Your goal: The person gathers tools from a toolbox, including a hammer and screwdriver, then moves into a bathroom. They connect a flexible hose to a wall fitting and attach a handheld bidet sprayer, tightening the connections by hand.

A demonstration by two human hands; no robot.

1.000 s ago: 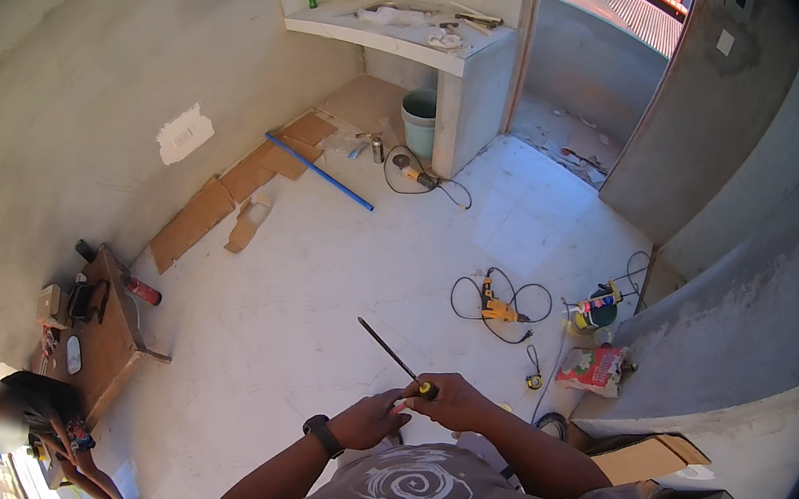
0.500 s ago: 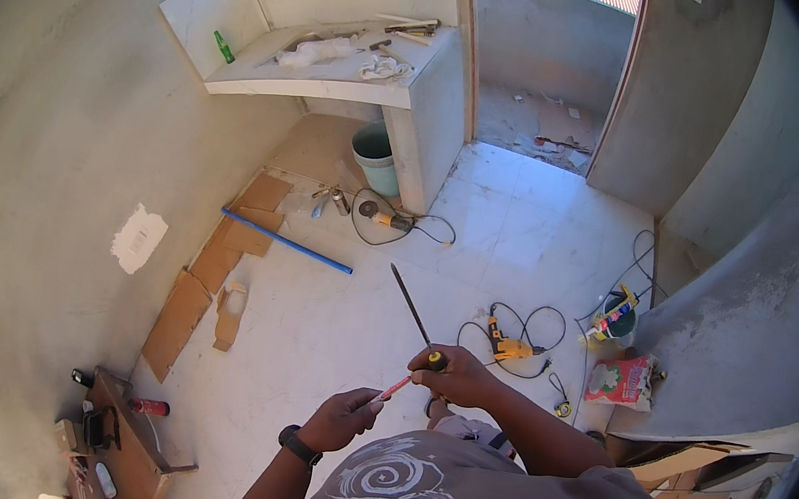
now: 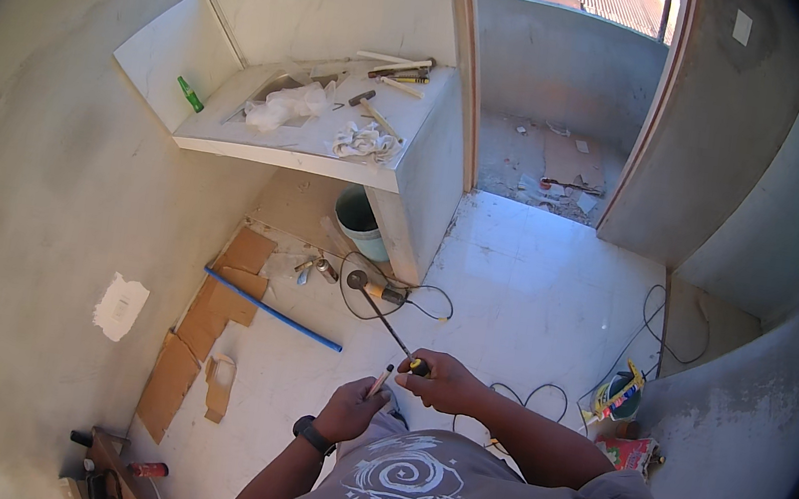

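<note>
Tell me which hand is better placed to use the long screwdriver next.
Probably the right hand: it grips the screwdriver, which points forward and leftward, while the left hand holds a slim pen-like thing.

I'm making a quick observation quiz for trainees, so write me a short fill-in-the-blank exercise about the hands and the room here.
1. The hand holding the screwdriver is the wearer's ____ one.
2. The watch is worn on the ____ arm.
3. The pipe lying partly across the cardboard is coloured ____.
4. On the counter, the bottle is coloured ____.

Missing words: right; left; blue; green.
</note>
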